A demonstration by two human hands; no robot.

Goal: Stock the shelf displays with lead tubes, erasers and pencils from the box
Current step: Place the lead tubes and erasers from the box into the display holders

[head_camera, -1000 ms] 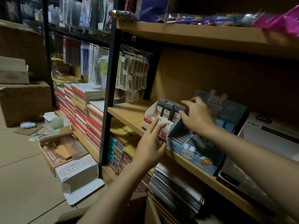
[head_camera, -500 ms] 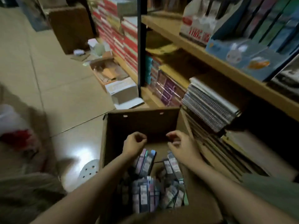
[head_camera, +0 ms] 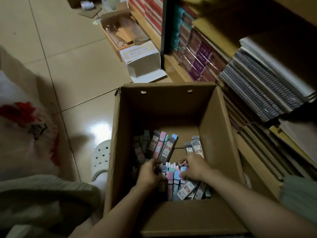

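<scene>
An open cardboard box (head_camera: 164, 103) stands on the floor below me. Its bottom holds several flat lead tubes (head_camera: 163, 146) with pink, blue and grey caps, some leaning on the left wall, some lying in a pile near me. My left hand (head_camera: 151, 172) is deep in the box, fingers curled round a bunch of lead tubes (head_camera: 173, 177) from the left. My right hand (head_camera: 193, 167) closes on the same bunch from the right, fingertips on their caps. The shelf displays are out of view.
Shelves on the right hold stacked spiral notebooks (head_camera: 257, 86) and wrapped packs (head_camera: 197, 54). A white carton (head_camera: 140, 60) and an open brown box (head_camera: 120, 30) lie on the tiled floor ahead. My foot in a pale clog (head_camera: 101, 157) stands left of the box.
A second ago both hands were at the lead tube display on the shelf. My view dropped to the box, and both hands went down inside it and closed on a bunch of tubes.
</scene>
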